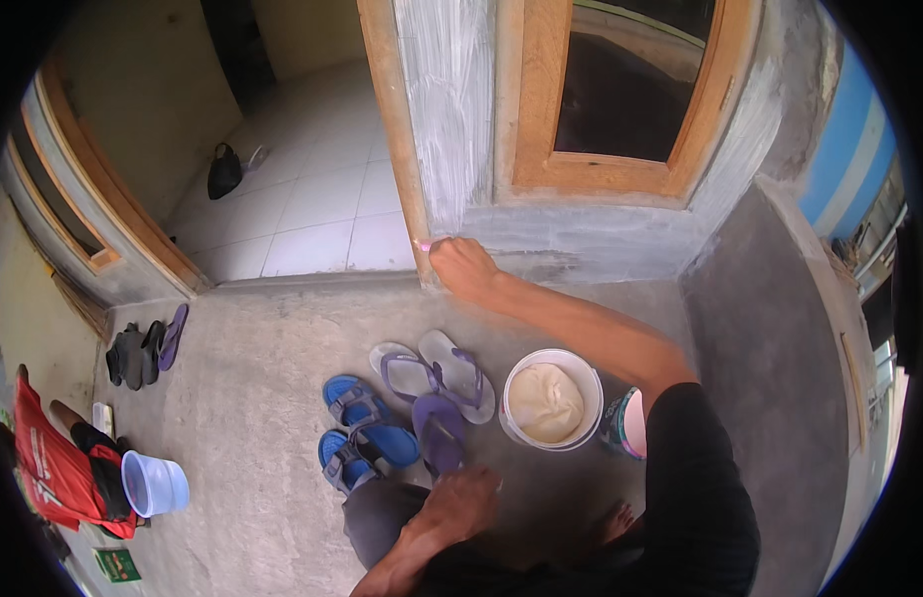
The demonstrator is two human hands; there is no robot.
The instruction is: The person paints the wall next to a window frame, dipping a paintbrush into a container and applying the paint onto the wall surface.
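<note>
My right hand (461,269) reaches to the door post (402,149) at its lower part. Its fingers are closed round a small pink object (424,245), mostly hidden, that touches the post's wooden edge. The wall strip (446,109) beside it is streaked with white. Low in front of me, my left hand (464,504) is closed near my knee; what it holds, if anything, is hard to make out. Beneath my right forearm stands a white bucket (507,428) with creamy paste (547,402). A smaller dark-labelled tub (613,428), pinkish inside, is next to it.
Purple-grey flip-flops (461,373) and blue sandals (347,401) lie before me. More footwear (133,356) rests by the left wall. Farther left are a red garment (48,463), a pale blue pail (155,485) and a green box (117,565). A wood-framed window (536,109) is at upper right.
</note>
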